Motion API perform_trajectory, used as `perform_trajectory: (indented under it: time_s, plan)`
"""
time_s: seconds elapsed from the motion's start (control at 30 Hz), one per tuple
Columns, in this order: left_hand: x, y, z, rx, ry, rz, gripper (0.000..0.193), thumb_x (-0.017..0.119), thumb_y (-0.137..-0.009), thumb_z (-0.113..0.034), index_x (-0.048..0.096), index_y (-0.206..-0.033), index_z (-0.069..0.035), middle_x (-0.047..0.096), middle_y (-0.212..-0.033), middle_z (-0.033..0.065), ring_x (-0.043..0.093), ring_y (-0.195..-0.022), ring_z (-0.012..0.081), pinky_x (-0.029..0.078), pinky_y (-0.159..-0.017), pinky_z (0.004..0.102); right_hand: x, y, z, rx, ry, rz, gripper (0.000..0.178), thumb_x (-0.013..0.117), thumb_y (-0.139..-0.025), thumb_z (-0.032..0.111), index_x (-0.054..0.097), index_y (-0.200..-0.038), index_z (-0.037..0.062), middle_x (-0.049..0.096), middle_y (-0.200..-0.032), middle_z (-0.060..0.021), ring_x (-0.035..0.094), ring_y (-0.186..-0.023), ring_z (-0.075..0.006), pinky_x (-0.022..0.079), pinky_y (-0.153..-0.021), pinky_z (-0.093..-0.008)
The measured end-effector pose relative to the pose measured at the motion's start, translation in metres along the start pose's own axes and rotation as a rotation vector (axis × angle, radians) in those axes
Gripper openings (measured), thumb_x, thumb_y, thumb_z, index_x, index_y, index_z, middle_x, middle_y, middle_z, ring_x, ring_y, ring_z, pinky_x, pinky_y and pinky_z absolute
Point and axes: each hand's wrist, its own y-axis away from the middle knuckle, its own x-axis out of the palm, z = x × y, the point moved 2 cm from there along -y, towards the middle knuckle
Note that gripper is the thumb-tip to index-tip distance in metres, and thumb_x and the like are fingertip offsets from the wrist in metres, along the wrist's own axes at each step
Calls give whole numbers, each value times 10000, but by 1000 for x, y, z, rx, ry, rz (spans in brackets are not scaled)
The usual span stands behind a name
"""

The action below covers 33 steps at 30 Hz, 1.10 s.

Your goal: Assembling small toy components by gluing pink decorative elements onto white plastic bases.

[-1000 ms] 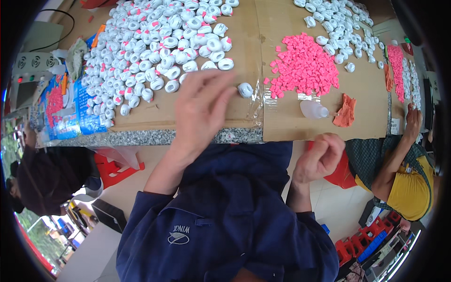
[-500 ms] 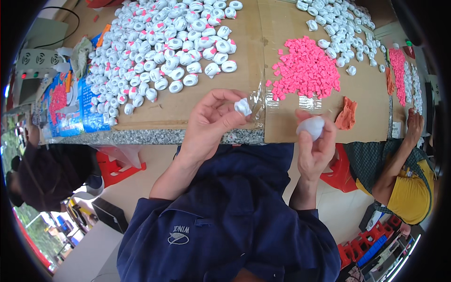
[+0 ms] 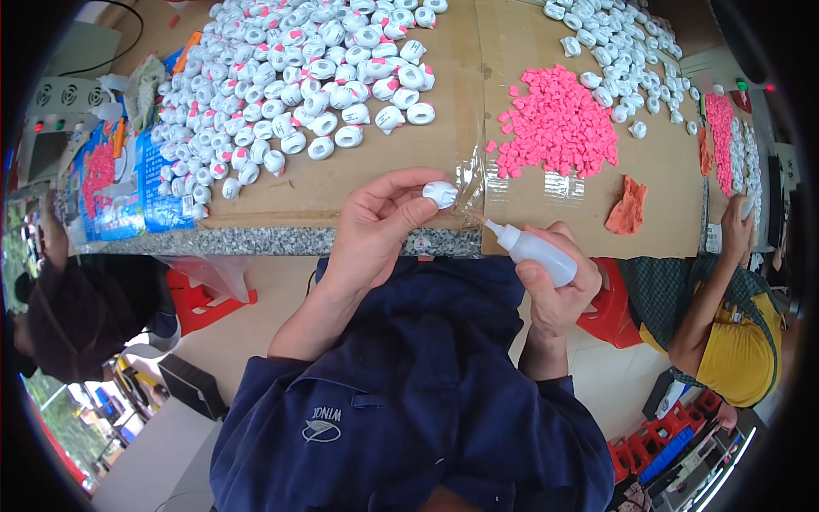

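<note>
Between the thumb and fingers of my left hand [image 3: 380, 226] is a small white plastic piece [image 3: 439, 194], rounded in shape. My right hand [image 3: 563, 286] is wrapped round a translucent white squeeze bottle [image 3: 543, 258]. The bottle's narrow tip points up and left toward the white piece, with a gap between them. Beyond my right hand lies a heap of small pink pieces [image 3: 554, 124]. Many white pieces with pink parts [image 3: 320, 147] spread over the cardboard at the left. White pieces without visible pink [image 3: 620, 68] lie at the far right.
A crumpled orange cloth [image 3: 627, 207] rests on the cardboard [image 3: 512, 205] right of my right hand. The granite table edge [image 3: 324, 242] runs in front of me. Co-workers sit on both sides; the right one's hand [image 3: 738, 226] is over the table. Red stools [image 3: 610, 311] stand below.
My right hand has turned the bottle so its nozzle now points toward the white piece. My left hand has turned the white piece, showing a rounder side.
</note>
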Motion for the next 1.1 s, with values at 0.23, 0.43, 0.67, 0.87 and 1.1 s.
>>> perform_trajectory:
  time_s: [0.23, 0.43, 0.67, 0.87, 1.1]
  plan:
    - [-1, 1, 1, -2, -20, -2, 262, 559, -847, -31, 538, -1104, 16, 603, -1042, 113, 574, -1022, 231, 477, -874, 344, 5, -1, -3, 28, -8, 4, 329, 742, -644, 69, 636, -929, -56, 587, -678, -66, 477, -597, -127, 365, -527, -228]
    - [0, 0, 0, -18, 5, 0, 262, 555, -848, -26, 536, -1106, 15, 602, -1041, 116, 572, -1023, 232, 473, -886, 346, 4, 1, -2, 41, 23, 23, 325, 747, -651, 85, 637, -924, -53, 590, -678, -66, 474, -588, -125, 364, -523, -227]
    - [-1, 1, 0, -13, 53, -3, 264, 553, -848, -26, 532, -1108, 14, 594, -1052, 118, 567, -1031, 236, 474, -888, 340, 2, 0, -3, 56, 30, -1, 329, 753, -654, 93, 637, -926, -51, 591, -670, -66, 478, -590, -126, 362, -522, -227]
    - [0, 1, 0, -18, 42, 12, 267, 561, -844, -30, 533, -1106, 12, 591, -1057, 115, 575, -996, 212, 475, -871, 328, -3, 2, -8, 13, -98, -76, 372, 714, -714, 120, 593, -1012, -69, 571, -819, -57, 509, -698, -100, 384, -604, -196]
    - [8, 8, -3, -23, 14, -8, 277, 552, -846, -26, 523, -1119, 11, 581, -1077, 118, 573, -975, 192, 466, -845, 305, -27, -13, -29, 83, 69, -332, 322, 661, -725, -33, 553, -1028, -24, 594, -976, -77, 542, -843, -108, 427, -746, -228]
